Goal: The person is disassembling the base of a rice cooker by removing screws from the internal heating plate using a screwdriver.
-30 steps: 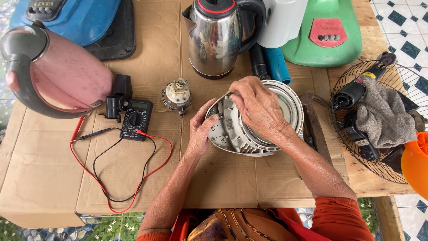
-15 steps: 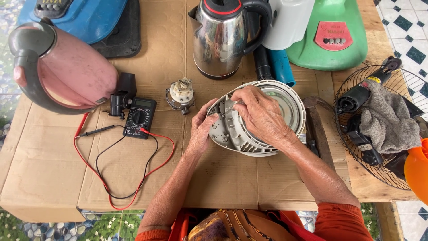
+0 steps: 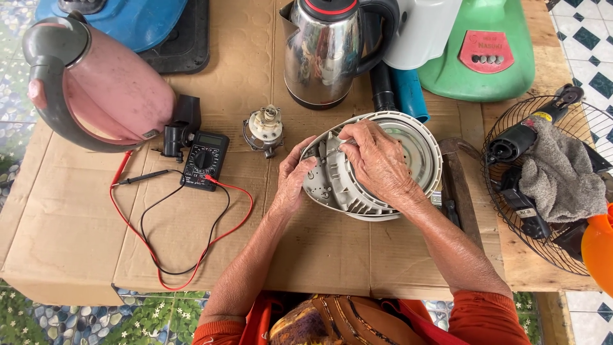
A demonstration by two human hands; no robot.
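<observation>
A round grey-white plastic kettle base [image 3: 408, 144] lies upside down on the cardboard-covered table [image 3: 319, 255]. My left hand [image 3: 294, 182] grips its left rim. My right hand [image 3: 377, 163] rests on top of it, fingertips pressed on the inner ribbed part. A small metal and white switch unit [image 3: 263, 130] stands just left of the base. A black multimeter [image 3: 205, 158] with red and black leads [image 3: 172, 255] lies farther left.
A pink kettle [image 3: 102, 89] lies at the left, a steel kettle [image 3: 322, 54] stands at the back. A green appliance [image 3: 482, 51], white jug and blue lid sit behind. A wire fan guard [image 3: 511, 211] at the right holds tools and a grey cloth.
The view has shifted slightly. My hands have stayed on the kettle base, with the right fingers moving a little over its inner part.
</observation>
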